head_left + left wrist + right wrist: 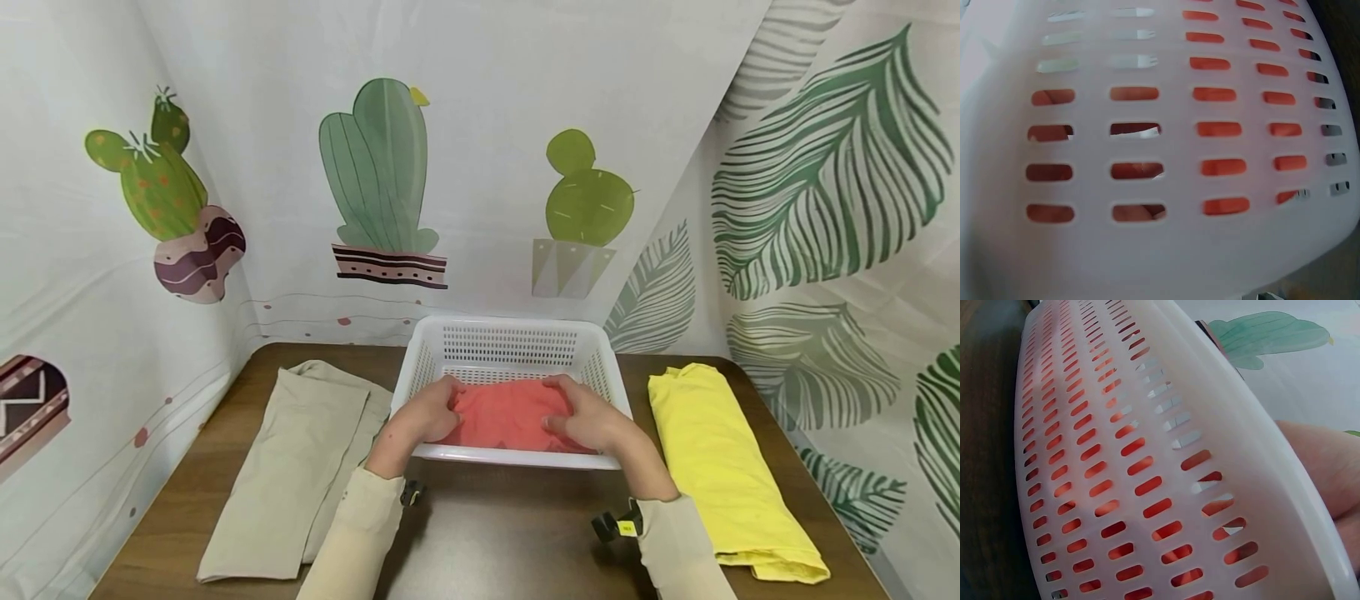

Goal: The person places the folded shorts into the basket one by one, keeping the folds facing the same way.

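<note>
A folded red cloth (502, 412) lies inside a white slotted plastic basket (517, 456) at the middle of the table. On its left side my left hand (431, 412) grips it, fingers over the far edge and thumb nearer me. My right hand (588, 417) holds the opposite side the same way, reaching over the basket's right wall. Through the slots of the basket wall (1147, 256), the left wrist view shows the red cloth (1219, 129). In the right wrist view, part of the right hand (1316, 462) shows beyond the rim; its fingertips are hidden.
To the left lies a folded beige cloth (292, 475); to the right, a folded yellow cloth (727, 475). The brown wooden table (480, 533) extends in front of the basket. A printed curtain (487, 167) with cacti and leaves hangs behind and around the table.
</note>
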A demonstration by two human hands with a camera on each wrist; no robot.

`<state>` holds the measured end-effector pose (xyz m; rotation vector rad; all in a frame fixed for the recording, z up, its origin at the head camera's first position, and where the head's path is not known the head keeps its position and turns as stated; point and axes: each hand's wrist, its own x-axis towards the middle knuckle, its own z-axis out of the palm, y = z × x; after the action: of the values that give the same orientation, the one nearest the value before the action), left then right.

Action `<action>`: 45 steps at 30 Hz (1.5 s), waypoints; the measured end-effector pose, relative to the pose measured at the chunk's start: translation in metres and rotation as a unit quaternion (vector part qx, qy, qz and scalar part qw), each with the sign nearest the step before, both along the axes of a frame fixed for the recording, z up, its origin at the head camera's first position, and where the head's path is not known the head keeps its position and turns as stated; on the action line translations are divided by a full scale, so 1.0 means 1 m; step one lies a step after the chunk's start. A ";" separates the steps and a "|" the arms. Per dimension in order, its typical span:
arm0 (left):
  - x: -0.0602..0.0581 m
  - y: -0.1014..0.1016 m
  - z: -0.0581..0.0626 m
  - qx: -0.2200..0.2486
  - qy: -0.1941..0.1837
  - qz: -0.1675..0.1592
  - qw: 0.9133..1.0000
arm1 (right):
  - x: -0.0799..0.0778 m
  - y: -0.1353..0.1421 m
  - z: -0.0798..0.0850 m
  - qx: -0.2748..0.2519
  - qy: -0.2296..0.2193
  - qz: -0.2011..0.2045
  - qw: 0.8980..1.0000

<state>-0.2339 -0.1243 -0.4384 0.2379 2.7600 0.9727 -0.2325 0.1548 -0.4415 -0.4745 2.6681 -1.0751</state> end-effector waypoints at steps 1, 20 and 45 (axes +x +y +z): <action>0.000 0.000 0.000 -0.002 0.001 -0.001 1.000 | 0.000 0.000 0.000 0.000 0.001 0.001 1.000; 0.004 0.000 0.006 0.002 0.007 -0.015 1.000 | 0.005 0.002 0.007 0.026 -0.003 -0.001 1.000; 0.012 -0.007 0.013 0.002 0.031 -0.017 0.999 | 0.014 0.009 0.013 0.018 0.020 0.008 1.000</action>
<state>-0.2215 -0.1313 -0.4256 0.3179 2.8002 0.9777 -0.2185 0.1637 -0.4285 -0.5149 2.7075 -1.0223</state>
